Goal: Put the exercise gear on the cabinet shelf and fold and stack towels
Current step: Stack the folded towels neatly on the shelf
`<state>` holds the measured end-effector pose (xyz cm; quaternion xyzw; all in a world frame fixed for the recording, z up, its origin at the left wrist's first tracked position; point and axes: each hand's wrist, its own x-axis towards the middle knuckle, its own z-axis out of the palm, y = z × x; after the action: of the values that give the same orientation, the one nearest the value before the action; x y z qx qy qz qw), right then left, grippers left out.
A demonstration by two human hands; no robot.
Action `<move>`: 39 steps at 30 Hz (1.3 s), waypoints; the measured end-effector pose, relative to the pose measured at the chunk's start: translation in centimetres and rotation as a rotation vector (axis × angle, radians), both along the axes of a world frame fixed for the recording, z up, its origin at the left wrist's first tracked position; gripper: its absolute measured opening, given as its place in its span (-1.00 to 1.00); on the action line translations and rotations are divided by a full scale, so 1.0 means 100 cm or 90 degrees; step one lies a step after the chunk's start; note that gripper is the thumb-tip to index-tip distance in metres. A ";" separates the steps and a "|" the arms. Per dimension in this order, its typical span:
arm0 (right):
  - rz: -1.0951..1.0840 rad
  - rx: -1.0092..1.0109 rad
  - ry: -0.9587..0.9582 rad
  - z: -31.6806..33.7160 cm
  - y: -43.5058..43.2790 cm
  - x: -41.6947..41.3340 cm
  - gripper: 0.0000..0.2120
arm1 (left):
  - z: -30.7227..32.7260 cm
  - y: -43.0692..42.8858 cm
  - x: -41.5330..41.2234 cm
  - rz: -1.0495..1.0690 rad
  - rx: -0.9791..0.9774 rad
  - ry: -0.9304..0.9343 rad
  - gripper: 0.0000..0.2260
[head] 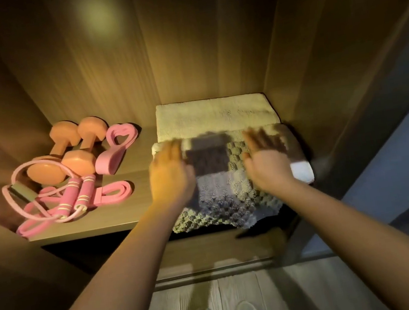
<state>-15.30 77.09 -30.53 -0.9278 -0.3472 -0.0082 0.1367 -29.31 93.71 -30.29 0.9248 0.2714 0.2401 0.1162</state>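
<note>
On the cabinet shelf (133,218), right half: the towels are sitting here, and the exercise gear is lying on the left half.
Left hand (170,175): lying flat with fingers straight, pressing the left part of the waffle towel (227,193) and gripping nothing.
Right hand (268,161): pressing the towel's right part in the same flat way; the two hands are well apart and both are blurred.
Waffle towel: lying on top of the front pile, its front edge hanging over the shelf lip.
Risk, sliding: the overhang is probably pulling forward, so the towel may be slipping off once the palms lift.
Risk, shifting: a sideways push may be dragging the pale layer (302,172) beneath out of line.
Count, towels: at least three, being one cream towel (213,116) at the back, one waffle towel, and pale cloth under it that cannot be counted.
Count, dumbbells (78,164): two.
Count, skipping rope (82,197): one, with two handles.
Count, pink bands (117,144): at least two, the tangle hiding any more.
</note>
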 end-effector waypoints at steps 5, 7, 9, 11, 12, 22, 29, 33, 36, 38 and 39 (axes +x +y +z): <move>0.079 -0.122 -0.013 -0.023 0.009 -0.011 -0.49 | -0.025 -0.026 0.015 -0.141 0.063 0.254 -0.45; 0.057 -0.120 -0.013 -0.028 0.007 -0.005 -0.48 | -0.031 -0.020 0.014 -0.109 0.089 0.266 -0.40; 0.036 -0.116 -0.028 -0.034 0.003 -0.002 -0.45 | -0.033 -0.014 0.011 -0.073 0.090 0.271 -0.32; 0.009 -0.113 -0.039 -0.037 0.000 0.004 -0.44 | -0.033 -0.006 0.007 -0.031 0.090 0.269 -0.29; -0.005 -0.112 -0.037 -0.037 -0.003 0.007 -0.43 | -0.033 -0.001 0.005 -0.010 0.091 0.270 -0.29; -0.127 -0.062 -0.008 -0.023 -0.042 -0.008 -0.43 | -0.027 0.012 -0.037 0.076 -0.060 0.210 -0.36; -0.142 0.261 0.084 -0.088 -0.112 -0.065 -0.54 | -0.073 -0.024 -0.108 0.129 -0.086 -0.061 -0.58; -0.206 0.245 0.280 -0.113 -0.109 -0.060 -0.52 | -0.109 -0.031 -0.112 0.174 -0.329 -0.013 -0.67; -0.233 0.240 0.374 -0.118 -0.098 -0.044 -0.47 | -0.123 -0.027 -0.104 0.149 -0.476 0.030 -0.56; -0.257 0.225 0.419 -0.119 -0.092 -0.033 -0.46 | -0.128 -0.022 -0.097 0.141 -0.510 0.041 -0.51; -0.263 0.212 0.443 -0.120 -0.090 -0.028 -0.45 | -0.129 -0.020 -0.093 0.143 -0.521 0.039 -0.53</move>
<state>-18.08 68.12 -42.54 -0.8905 -0.0816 0.2215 0.3890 -38.59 91.75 -43.23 0.7737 0.4466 0.0962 0.4390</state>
